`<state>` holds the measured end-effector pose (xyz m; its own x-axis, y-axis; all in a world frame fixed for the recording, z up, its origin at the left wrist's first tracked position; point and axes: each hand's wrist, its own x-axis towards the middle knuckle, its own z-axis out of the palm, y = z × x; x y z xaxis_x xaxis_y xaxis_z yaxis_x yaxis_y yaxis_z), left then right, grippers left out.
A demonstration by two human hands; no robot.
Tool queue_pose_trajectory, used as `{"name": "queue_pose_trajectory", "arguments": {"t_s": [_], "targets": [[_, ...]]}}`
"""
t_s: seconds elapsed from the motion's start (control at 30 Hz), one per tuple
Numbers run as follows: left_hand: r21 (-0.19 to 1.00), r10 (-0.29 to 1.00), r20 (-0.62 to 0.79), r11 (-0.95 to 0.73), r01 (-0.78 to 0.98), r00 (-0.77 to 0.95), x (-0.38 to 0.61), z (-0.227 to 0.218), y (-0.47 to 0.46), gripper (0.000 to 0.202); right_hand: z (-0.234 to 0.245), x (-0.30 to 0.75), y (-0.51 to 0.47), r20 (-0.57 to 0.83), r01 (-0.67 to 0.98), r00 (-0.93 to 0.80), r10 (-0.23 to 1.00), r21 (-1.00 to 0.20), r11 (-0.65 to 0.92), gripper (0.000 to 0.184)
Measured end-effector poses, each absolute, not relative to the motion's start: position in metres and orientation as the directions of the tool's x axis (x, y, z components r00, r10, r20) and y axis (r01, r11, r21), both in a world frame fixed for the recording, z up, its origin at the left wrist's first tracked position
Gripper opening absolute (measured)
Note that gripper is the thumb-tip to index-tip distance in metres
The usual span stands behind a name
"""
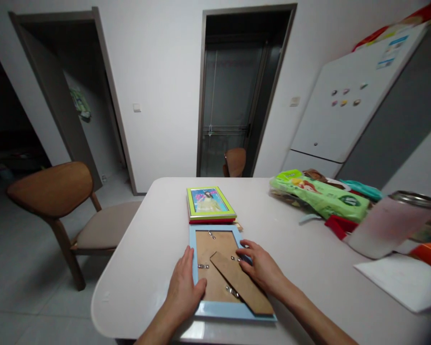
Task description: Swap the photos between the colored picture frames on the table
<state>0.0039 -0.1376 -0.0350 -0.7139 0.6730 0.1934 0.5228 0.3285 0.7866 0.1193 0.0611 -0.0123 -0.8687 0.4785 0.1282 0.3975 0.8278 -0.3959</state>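
Note:
A light blue picture frame (pixel 233 310) lies face down on the table, its brown backing board (pixel 215 243) showing. Small metal clips (pixel 203 266) sit on the board's sides, and a brown stand leg (pixel 241 282) slants across it to the lower right. My left hand (pixel 184 282) rests along the frame's left edge, fingers stretched out and thumb over the rim. At the right edge, my right hand (pixel 260 266) touches the frame with its fingers apart, the fingertips beside the right clip. Neither hand is closed around anything.
Beyond the blue frame lies a green picture frame (pixel 211 211) with a princess picture, stacked on something red. A green wipes pack (pixel 323 196), a pink jar (pixel 391 225) and a white sheet (pixel 405 282) are on the right. A wooden chair (pixel 57 191) stands left of the table (pixel 140 268).

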Motion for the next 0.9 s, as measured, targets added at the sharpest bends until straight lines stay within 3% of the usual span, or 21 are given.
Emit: {"name": "queue_pose_trajectory", "arguments": {"t_s": [0.4, 0.63, 0.9], "targets": [[0.687, 0.709, 0.245, 0.354, 0.634, -0.661, 0.004, -0.036, -0.140, 0.063, -0.003, 0.110, 0.039, 0.271, 0.393, -0.854, 0.445, -0.225, 0.892, 0.027], [0.667, 0.714, 0.270, 0.346, 0.660, -0.647, 0.004, -0.036, -0.140, 0.061, 0.005, 0.083, -0.015, 0.236, 0.114, -0.953, 0.191, -0.304, 0.946, 0.019], [0.645, 0.724, 0.246, 0.375, 0.666, -0.645, 0.005, -0.035, -0.139, 0.062, -0.004, 0.064, -0.023, 0.259, 0.200, -0.927, 0.271, -0.270, 0.942, 0.020]]}}
